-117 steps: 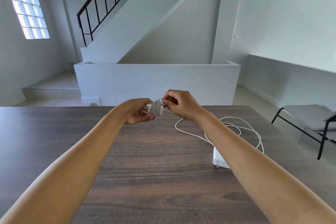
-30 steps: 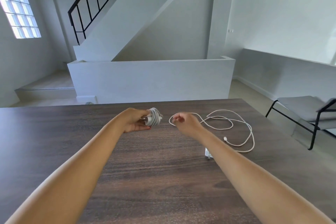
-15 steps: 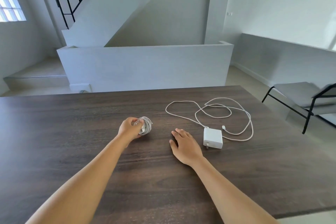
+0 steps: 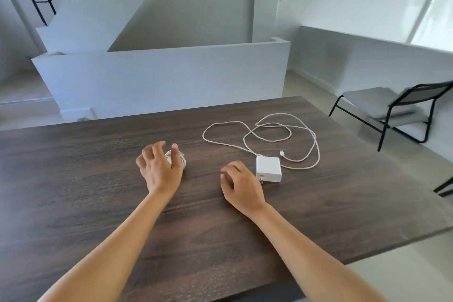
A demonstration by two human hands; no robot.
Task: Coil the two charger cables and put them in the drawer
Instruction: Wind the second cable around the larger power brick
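Note:
A coiled white charger cable lies on the dark wooden table, mostly hidden behind my left hand. That hand hovers over it with fingers spread and does not grip it. My right hand rests on the table with loosely curled fingers, holding nothing, just left of a white charger brick. The brick's long white cable sprawls in loose loops behind and to the right of it. No drawer is in view.
A black-framed chair stands on the floor to the right of the table. A low white wall and a staircase lie beyond the table's far edge. The table's right edge runs close to the loose cable.
My left hand has set the coiled cable down on the table and loosened its fingers from it. My right hand has stayed by the charger brick, fingers now curled a little more.

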